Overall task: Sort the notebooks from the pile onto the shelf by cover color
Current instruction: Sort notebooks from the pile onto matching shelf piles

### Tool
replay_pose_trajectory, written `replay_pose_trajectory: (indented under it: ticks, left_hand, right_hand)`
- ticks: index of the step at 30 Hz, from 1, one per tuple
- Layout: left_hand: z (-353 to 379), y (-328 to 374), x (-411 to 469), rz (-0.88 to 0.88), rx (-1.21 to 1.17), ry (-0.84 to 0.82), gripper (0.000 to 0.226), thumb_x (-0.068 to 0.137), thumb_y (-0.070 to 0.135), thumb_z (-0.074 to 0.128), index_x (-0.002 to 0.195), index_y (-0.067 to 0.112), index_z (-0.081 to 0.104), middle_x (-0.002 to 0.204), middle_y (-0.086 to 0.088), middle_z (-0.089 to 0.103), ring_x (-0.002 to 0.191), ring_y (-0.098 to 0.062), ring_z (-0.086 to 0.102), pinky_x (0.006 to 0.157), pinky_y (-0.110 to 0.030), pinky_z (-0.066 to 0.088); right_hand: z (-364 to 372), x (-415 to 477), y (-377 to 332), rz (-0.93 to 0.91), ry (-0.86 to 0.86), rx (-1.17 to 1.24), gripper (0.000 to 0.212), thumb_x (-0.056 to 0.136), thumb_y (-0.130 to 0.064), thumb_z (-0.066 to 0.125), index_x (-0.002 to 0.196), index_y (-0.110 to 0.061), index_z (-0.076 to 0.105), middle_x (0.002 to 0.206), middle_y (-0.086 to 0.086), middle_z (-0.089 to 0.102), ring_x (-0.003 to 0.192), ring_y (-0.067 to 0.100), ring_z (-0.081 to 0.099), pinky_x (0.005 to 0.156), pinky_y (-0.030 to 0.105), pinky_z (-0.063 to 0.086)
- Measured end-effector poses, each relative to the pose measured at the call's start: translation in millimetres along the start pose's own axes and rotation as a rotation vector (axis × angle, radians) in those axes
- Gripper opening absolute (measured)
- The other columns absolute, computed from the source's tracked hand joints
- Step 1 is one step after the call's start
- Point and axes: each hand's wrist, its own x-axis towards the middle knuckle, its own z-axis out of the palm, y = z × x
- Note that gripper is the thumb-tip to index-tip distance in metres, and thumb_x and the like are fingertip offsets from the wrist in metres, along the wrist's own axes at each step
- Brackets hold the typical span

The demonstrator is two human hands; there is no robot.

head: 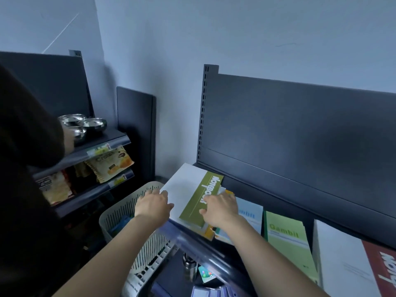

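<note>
A white and olive-green notebook point(188, 189) lies on top of a small pile at the left end of the dark shelf point(289, 189). My left hand point(153, 205) rests on its white left edge, fingers fairly straight. My right hand point(220, 207) lies on the green band, fingers curled over the notebook's right edge. An orange-edged notebook point(211, 231) and a pale blue one point(249, 213) show beneath and beside the pile. Further right lie a light green "Gambit" notebook point(287, 239) and a white and red notebook point(351, 260).
A pale slotted plastic basket point(120, 213) stands below the shelf's left end, with something blue inside. To the left, another rack carries steel bowls point(85, 125) and snack packets point(111, 163). A dark sleeve fills the left edge. A lower shelf holds small items point(190, 266).
</note>
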Motion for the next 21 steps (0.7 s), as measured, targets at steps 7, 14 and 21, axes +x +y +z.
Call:
replay_pose_trajectory:
  ticks: [7,14,21]
  left_hand:
    - [19.0,1.9,53.6,-0.063,-0.092,-0.077,0.070,0.082,0.067,0.053,0.129,0.014,0.046,0.129,-0.005,0.048,0.121,-0.023,0.045,0.093,-0.036,0.043]
    - [22.3,-14.5,86.6,-0.159,-0.246,-0.138,0.068,0.070,0.064,0.070,0.119,0.019,0.054,0.116,0.000,0.057,0.109,-0.021,0.051,0.086,-0.035,0.046]
    - [32.1,-33.3,98.5,-0.259,-0.579,-0.170,0.072,0.060,0.049,0.085,0.115,0.019,0.049,0.114,-0.002,0.057,0.101,-0.021,0.053,0.086,-0.037,0.049]
  right_hand:
    - [15.8,44.8,0.1,0.048,-0.147,0.027,0.027,0.097,-0.038,0.046,0.110,-0.019,0.059,0.111,0.004,0.062,0.107,0.026,0.056,0.102,0.044,0.032]
    - [24.2,65.3,-13.4,0.043,-0.136,0.039,0.024,0.094,-0.032,0.049,0.115,-0.021,0.057,0.112,0.003,0.061,0.108,0.026,0.054,0.085,0.040,0.037]
    - [32.5,68.4,-28.7,0.124,-0.039,0.191,0.033,0.091,-0.043,0.054,0.116,-0.020,0.059,0.117,0.005,0.060,0.116,0.027,0.047,0.091,0.038,0.038]
